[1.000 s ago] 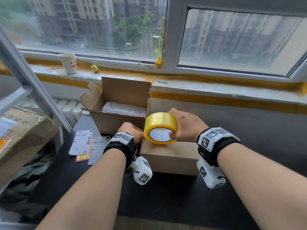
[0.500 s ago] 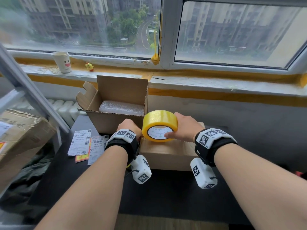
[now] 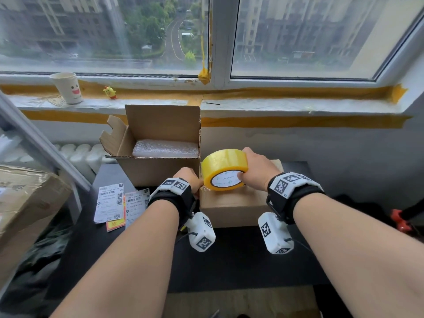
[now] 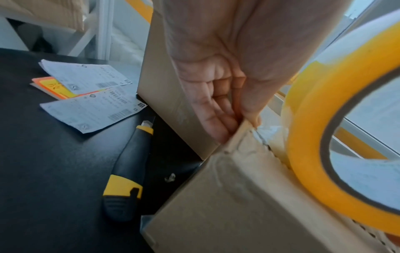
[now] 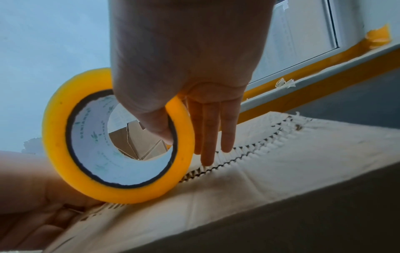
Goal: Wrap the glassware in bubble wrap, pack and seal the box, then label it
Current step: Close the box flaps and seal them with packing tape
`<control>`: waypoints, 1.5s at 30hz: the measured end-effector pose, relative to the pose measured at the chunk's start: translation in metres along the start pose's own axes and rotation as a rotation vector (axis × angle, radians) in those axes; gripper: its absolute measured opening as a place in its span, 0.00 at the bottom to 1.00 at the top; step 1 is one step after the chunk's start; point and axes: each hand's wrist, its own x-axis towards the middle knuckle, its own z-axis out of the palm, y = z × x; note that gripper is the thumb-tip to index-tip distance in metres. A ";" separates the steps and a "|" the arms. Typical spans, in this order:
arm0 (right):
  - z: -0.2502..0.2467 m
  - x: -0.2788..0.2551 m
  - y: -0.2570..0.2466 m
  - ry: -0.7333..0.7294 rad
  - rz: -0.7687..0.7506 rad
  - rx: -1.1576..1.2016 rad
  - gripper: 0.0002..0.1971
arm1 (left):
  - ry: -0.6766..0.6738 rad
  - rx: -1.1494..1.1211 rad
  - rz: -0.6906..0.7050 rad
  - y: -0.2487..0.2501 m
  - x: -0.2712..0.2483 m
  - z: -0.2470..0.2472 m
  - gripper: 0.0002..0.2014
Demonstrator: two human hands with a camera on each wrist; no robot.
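A closed cardboard box (image 3: 231, 203) lies on the black table (image 3: 229, 260). A yellow tape roll (image 3: 223, 167) stands on edge on the box's left end. My right hand (image 3: 249, 165) grips the roll, thumb inside the core (image 5: 160, 126) and fingers (image 5: 207, 137) down its far side toward the zigzag seam (image 5: 238, 154). My left hand (image 3: 191, 181) pinches the box's top left edge, with its fingers (image 4: 216, 109) down the end face and the thumb on top by crinkled tape (image 4: 270, 133). Behind stands an open box (image 3: 158, 143) holding a bubble-wrapped bundle (image 3: 165, 149).
Two shipping labels (image 3: 110, 201) and an orange slip lie left of the boxes. A yellow-black utility knife (image 4: 127, 171) lies by the box's left end. A paper cup (image 3: 66, 88) and small toy (image 3: 110, 92) sit on the sill. A large carton (image 3: 25, 198) is at far left.
Both hands stay at the box's left end with the roll. The right thumb has settled lower in the core. The head view has shifted slightly.
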 end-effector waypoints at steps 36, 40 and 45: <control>-0.021 -0.006 0.045 0.147 0.313 -0.179 0.12 | -0.148 -0.150 -0.129 0.012 -0.005 -0.010 0.08; -0.004 -0.004 0.049 0.152 0.383 -0.045 0.13 | -0.110 -0.153 -0.126 0.006 0.000 -0.010 0.08; -0.001 -0.005 0.052 0.150 0.388 0.059 0.16 | -0.055 -0.157 -0.054 0.008 -0.009 -0.003 0.06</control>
